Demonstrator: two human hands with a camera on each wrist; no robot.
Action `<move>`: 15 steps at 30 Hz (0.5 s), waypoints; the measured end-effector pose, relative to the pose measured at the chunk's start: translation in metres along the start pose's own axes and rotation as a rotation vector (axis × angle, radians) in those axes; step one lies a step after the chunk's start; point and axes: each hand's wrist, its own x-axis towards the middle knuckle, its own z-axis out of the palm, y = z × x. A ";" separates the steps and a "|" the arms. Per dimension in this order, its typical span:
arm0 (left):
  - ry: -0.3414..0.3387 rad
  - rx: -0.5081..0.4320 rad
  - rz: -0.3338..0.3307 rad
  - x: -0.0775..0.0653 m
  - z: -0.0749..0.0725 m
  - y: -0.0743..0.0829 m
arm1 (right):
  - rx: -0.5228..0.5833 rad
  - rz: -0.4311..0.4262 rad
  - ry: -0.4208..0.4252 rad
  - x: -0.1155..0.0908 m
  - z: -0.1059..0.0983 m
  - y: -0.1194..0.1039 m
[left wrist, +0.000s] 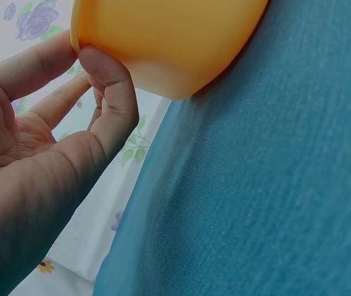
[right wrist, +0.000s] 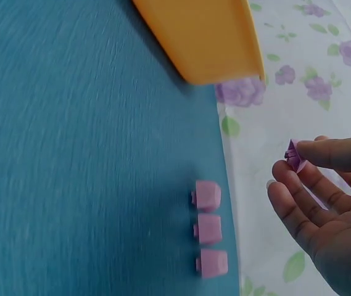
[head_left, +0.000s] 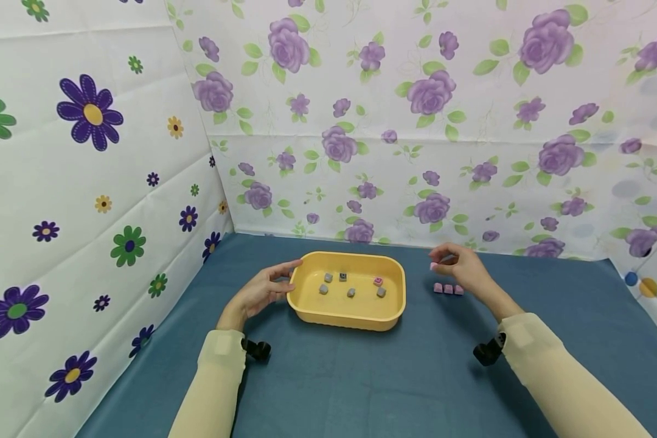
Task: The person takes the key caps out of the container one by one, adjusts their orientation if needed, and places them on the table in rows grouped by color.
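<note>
My left hand holds the left end of a yellow plastic tray, fingers and thumb at its rim. Inside the tray lie several grey keycaps, among them a grey one, along with a dark-topped keycap and a pink keycap. To the right of the tray, my right hand is raised over the cloth and pinches a purple-pink keycap between thumb and fingertips, its hollow underside showing in the right wrist view. Just below that hand, three pink keycaps stand in a short row.
A blue-green cloth covers the table. Behind it hangs a white sheet with purple roses, and another sheet with daisies borders the left side. Each wrist wears a small black camera.
</note>
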 end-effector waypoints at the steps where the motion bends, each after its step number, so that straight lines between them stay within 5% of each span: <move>1: 0.000 0.000 0.000 0.000 0.000 0.000 | -0.004 0.002 0.000 -0.001 -0.002 0.002; 15: -0.010 0.003 0.008 -0.001 0.000 0.001 | -0.022 -0.008 -0.005 -0.014 -0.025 0.021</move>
